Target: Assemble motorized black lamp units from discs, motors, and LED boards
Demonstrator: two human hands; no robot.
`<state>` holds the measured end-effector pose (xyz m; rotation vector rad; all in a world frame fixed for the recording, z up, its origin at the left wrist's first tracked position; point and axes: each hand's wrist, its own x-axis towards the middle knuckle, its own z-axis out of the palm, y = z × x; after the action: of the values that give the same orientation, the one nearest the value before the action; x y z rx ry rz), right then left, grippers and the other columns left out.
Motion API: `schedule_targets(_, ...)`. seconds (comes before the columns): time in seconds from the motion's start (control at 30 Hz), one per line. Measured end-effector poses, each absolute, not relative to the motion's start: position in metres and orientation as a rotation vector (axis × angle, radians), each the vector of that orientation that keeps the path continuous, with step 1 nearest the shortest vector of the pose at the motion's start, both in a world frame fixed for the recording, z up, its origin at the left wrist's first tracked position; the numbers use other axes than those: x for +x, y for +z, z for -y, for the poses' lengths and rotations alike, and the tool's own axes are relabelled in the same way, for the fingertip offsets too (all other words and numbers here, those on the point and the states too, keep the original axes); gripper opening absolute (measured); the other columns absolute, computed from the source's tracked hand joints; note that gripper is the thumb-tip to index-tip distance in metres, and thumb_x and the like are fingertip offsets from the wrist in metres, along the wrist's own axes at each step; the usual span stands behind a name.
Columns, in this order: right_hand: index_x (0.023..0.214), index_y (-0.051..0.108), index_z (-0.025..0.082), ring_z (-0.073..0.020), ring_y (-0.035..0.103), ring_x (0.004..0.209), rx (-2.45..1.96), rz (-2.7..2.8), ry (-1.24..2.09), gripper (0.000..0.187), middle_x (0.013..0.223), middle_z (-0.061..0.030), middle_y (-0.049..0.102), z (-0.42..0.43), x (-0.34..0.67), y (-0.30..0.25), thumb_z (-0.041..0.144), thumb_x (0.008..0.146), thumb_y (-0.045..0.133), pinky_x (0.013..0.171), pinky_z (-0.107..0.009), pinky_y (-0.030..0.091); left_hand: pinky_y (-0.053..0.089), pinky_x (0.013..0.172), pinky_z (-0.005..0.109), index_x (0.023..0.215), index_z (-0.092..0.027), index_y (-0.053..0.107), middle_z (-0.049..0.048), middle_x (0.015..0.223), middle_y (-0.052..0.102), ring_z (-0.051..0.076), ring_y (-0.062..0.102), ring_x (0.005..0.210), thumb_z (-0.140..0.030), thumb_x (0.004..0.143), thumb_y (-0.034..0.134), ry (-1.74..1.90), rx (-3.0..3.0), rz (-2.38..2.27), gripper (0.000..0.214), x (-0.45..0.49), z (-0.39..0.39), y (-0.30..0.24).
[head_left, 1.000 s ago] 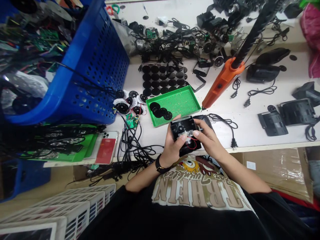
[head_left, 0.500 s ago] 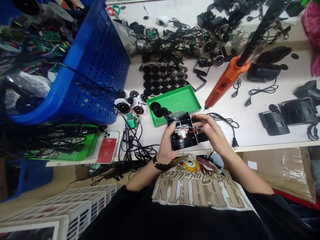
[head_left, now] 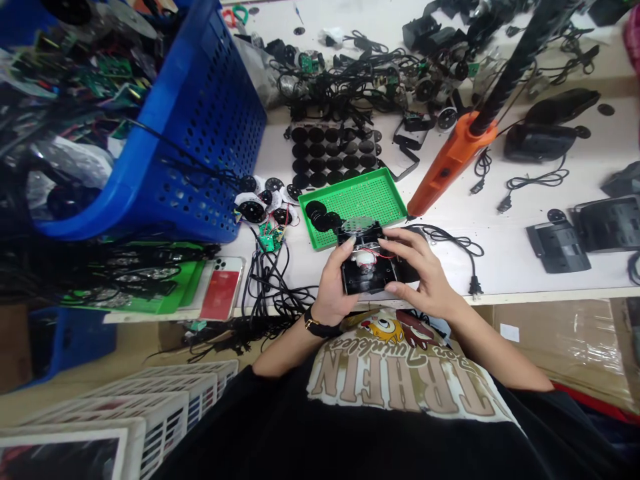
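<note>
The left hand (head_left: 333,283) grips one black rectangular housing (head_left: 360,283) from the side and beneath, while the right hand (head_left: 420,270) clasps its other side, fingers curled over the top. One white round part (head_left: 364,259) and thin red wires (head_left: 386,255) sit on its face. The housing is held over the table (head_left: 493,233), just beside one green perforated tray (head_left: 360,200) bearing at least three black discs (head_left: 316,215)

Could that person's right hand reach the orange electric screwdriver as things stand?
Probably yes: the right hand is close to the orange electric screwdriver, with only a thin black cord between. Its fingers would first leave the black housing.
</note>
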<state>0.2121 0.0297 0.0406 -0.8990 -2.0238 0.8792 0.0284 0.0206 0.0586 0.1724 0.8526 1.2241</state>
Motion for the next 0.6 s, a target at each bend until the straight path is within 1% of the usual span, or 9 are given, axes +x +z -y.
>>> schedule_targets(0.1, 0.16, 0.039, 0.044, -0.0372, 0.045, 0.147, -0.855, 2.091, 0.888, 0.091, 0.159, -0.0089, 0.046, -0.035, 0.216, 0.038, 0.07, 0.081, 0.076, 0.123, -0.064, 0.038, 0.056, 0.103, 0.041, 0.098, -0.017, 0.076, 0.0031, 0.094, 0.082, 0.024, 0.078, 0.095, -0.037, 0.086, 0.074, 1.22, 0.16, -0.844, 0.024, 0.026, -0.023, 0.059)
schedule_targets(0.17, 0.163, 0.033, 0.043, -0.0384, 0.045, 0.147, -0.854, 2.118, 0.869, 0.106, 0.158, -0.0106, 0.045, -0.038, 0.217, 0.036, 0.07, 0.073, 0.083, 0.123, -0.064, 0.038, 0.056, 0.101, 0.039, 0.096, -0.015, 0.077, 0.0032, 0.092, 0.081, 0.022, 0.078, 0.091, -0.034, 0.088, 0.072, 1.208, 0.15, -0.849, 0.021, 0.025, -0.025, 0.059)
schedule_targets(0.2, 0.164, 0.031, 0.043, -0.0383, 0.046, 0.146, -0.858, 2.127, 0.855, 0.108, 0.158, -0.011, 0.046, -0.039, 0.216, 0.035, 0.068, 0.073, 0.085, 0.122, -0.064, 0.038, 0.056, 0.1, 0.037, 0.095, -0.015, 0.077, 0.0031, 0.091, 0.081, 0.021, 0.077, 0.09, -0.032, 0.088, 0.071, 1.197, 0.14, -0.852, 0.019, 0.024, -0.025, 0.059)
schedule_targets(0.3, 0.163, 0.031, 0.045, -0.0368, 0.047, 0.145, -0.864, 2.142, 0.835, 0.099, 0.156, -0.0104, 0.047, -0.04, 0.215, 0.032, 0.058, 0.08, 0.084, 0.121, -0.063, 0.04, 0.055, 0.101, 0.036, 0.093, -0.015, 0.076, 0.0026, 0.088, 0.08, 0.02, 0.077, 0.092, -0.028, 0.09, 0.069, 1.156, 0.094, -0.847, 0.015, 0.025, -0.027, 0.059)
schedule_targets(0.43, 0.161, 0.035, 0.045, -0.0347, 0.05, 0.142, -0.864, 2.134, 0.847, 0.084, 0.152, -0.0099, 0.048, -0.041, 0.212, 0.028, 0.041, 0.089, 0.079, 0.117, -0.061, 0.045, 0.055, 0.105, 0.041, 0.092, -0.015, 0.074, 0.005, 0.091, 0.08, 0.026, 0.075, 0.108, -0.03, 0.089, 0.069, 1.116, 0.053, -0.831, 0.016, 0.025, -0.028, 0.056)
schedule_targets(0.5, 0.16, 0.036, 0.044, -0.0335, 0.051, 0.14, -0.868, 2.138, 0.838, 0.081, 0.15, -0.0101, 0.049, -0.042, 0.211, 0.027, 0.032, 0.091, 0.076, 0.116, -0.06, 0.046, 0.055, 0.106, 0.042, 0.094, -0.015, 0.073, 0.0064, 0.096, 0.081, 0.027, 0.074, 0.114, -0.031, 0.089, 0.069, 1.105, 0.042, -0.823, 0.017, 0.025, -0.029, 0.055)
schedule_targets(0.6, 0.16, 0.037, 0.045, -0.033, 0.052, 0.138, -0.88, 2.149, 0.82, 0.081, 0.147, -0.0102, 0.049, -0.043, 0.21, 0.027, 0.029, 0.091, 0.075, 0.115, -0.06, 0.047, 0.055, 0.106, 0.043, 0.096, -0.015, 0.073, 0.0068, 0.099, 0.08, 0.028, 0.073, 0.116, -0.033, 0.089, 0.071, 1.111, 0.041, -0.806, 0.02, 0.025, -0.03, 0.054)
